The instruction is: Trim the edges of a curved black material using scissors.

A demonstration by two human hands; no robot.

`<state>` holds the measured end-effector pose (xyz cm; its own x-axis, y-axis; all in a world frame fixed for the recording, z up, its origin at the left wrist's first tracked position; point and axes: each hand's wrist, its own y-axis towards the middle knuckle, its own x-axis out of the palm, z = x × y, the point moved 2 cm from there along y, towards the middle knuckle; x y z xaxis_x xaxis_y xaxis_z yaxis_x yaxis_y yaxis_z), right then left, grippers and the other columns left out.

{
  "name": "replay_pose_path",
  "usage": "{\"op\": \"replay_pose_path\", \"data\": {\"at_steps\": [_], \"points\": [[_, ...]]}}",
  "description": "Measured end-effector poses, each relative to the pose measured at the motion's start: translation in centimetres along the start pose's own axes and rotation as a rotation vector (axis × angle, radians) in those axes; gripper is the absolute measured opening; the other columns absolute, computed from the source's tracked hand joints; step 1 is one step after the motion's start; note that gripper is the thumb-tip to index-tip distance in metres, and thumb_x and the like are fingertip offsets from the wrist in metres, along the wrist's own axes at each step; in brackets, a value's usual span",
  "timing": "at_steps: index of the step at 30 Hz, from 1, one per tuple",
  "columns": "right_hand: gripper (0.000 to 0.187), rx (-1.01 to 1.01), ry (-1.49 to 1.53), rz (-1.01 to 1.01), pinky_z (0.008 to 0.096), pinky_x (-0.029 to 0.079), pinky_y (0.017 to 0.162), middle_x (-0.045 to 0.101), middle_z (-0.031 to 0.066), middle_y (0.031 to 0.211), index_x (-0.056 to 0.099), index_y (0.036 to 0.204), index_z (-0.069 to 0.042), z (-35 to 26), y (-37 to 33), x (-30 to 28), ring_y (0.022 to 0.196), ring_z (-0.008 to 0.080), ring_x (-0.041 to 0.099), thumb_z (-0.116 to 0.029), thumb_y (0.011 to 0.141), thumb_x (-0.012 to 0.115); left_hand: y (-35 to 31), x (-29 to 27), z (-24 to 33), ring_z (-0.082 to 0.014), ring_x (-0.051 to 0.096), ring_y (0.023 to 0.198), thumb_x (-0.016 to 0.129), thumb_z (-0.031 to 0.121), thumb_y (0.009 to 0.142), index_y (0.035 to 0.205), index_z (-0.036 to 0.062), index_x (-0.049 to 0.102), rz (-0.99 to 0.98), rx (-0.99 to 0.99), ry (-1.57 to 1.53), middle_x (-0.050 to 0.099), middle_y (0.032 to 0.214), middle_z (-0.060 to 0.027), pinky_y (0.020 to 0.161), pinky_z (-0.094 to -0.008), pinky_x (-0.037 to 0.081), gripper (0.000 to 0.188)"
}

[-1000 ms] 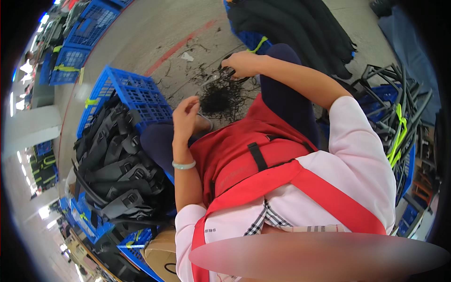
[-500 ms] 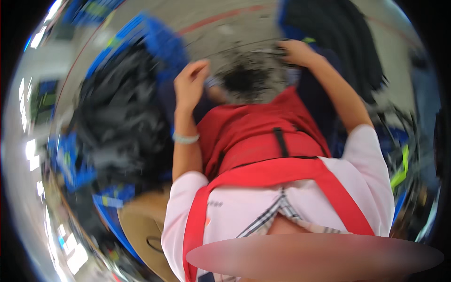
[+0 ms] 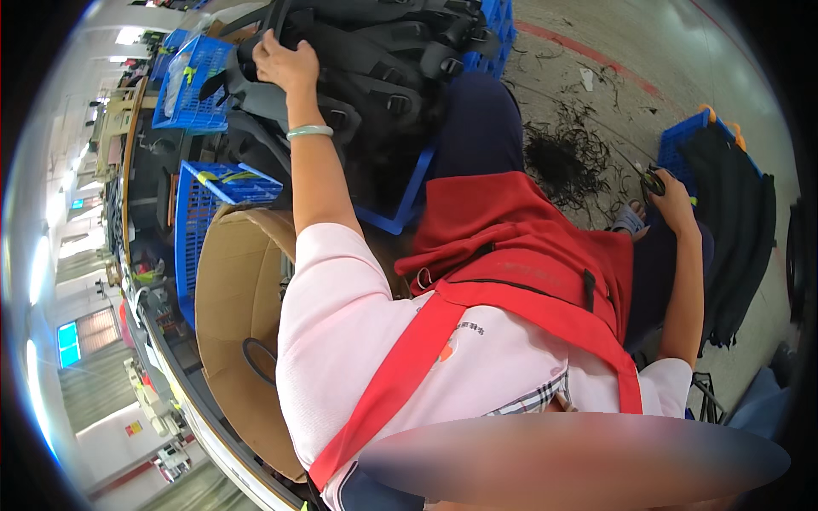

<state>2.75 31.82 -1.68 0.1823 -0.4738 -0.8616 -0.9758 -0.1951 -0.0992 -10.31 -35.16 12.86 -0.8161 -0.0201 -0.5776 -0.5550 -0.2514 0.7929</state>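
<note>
My left hand [image 3: 288, 65] reaches to the far left, onto a heap of black padded straps with buckles [image 3: 375, 81]. Its fingers are bent around one black strap [image 3: 274, 21] at the edge of the heap. Low at my right side, my right hand [image 3: 673, 204] grips a pair of scissors [image 3: 653, 180] by dark handles, with the blades pointing away toward the floor. Beyond the blades lies a scatter of black trimmings [image 3: 562, 162]. The heap rests on a blue plastic crate [image 3: 396, 223].
Black fabric pieces [image 3: 733, 230] drape over a blue crate [image 3: 677, 140] with orange handles at right. Beside my left arm stand a large cardboard box [image 3: 230, 315] and a blue crate [image 3: 189, 234]. Another blue crate [image 3: 192, 106] sits farther back. A long workbench with machines runs along the left.
My view has swung left. My left hand, earlier raised before my lap with nothing visible in it, now reaches onto the strap heap. My right hand stays at my right side with the scissors.
</note>
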Motion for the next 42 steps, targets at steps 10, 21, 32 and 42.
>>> {"op": "replay_pose_path", "data": {"at_steps": [10,21,32,42], "points": [[0.029,-0.024,0.028,-0.010,0.0415,0.048,0.077,0.064,0.0245,0.092,0.060,0.104,0.003,-0.1,0.2,-0.1,0.093,0.0433,0.061,0.000,0.076,0.062,-1.2,-3.9,-5.5,-0.0449,0.032,0.133,0.086,0.022,0.067,0.145,0.0069,0.025,-0.116,-0.723,-0.090,0.017,0.148,-0.0266,0.105,-0.0509,0.039,0.100],[0.027,-0.004,0.087,-0.036,0.0381,0.048,0.077,0.064,0.0241,0.092,0.058,0.102,0.004,-1.2,-0.7,-0.1,0.091,0.0414,0.062,0.003,0.076,0.061,2.0,-4.2,-4.0,-0.0261,0.059,0.097,0.071,-0.009,0.069,0.146,0.0002,0.024,0.115,-0.568,-1.118,0.054,0.113,-0.0141,0.074,-0.0347,0.052,0.091],[0.030,0.019,0.126,-0.124,0.0385,0.047,0.072,0.063,0.0221,0.085,0.058,0.102,0.000,-3.4,-0.4,2.1,0.081,0.0396,0.061,-0.004,0.074,0.067,-2.3,2.2,4.0,-0.0289,0.057,0.102,0.078,0.009,0.077,0.148,0.0015,0.018,-0.092,-0.329,-0.361,0.049,0.123,-0.0197,0.092,-0.0387,0.047,0.093],[0.032,-0.071,0.161,-0.106,0.0389,0.047,0.069,0.062,0.0216,0.083,0.057,0.104,0.000,-3.7,1.1,3.1,0.077,0.0376,0.061,-0.006,0.074,0.067,1.0,7.6,1.1,-0.0234,0.060,0.077,0.074,-0.012,0.071,0.150,0.0132,0.015,-0.163,-0.641,-0.883,0.050,0.110,-0.0156,0.063,-0.0324,0.054,0.102]]}}
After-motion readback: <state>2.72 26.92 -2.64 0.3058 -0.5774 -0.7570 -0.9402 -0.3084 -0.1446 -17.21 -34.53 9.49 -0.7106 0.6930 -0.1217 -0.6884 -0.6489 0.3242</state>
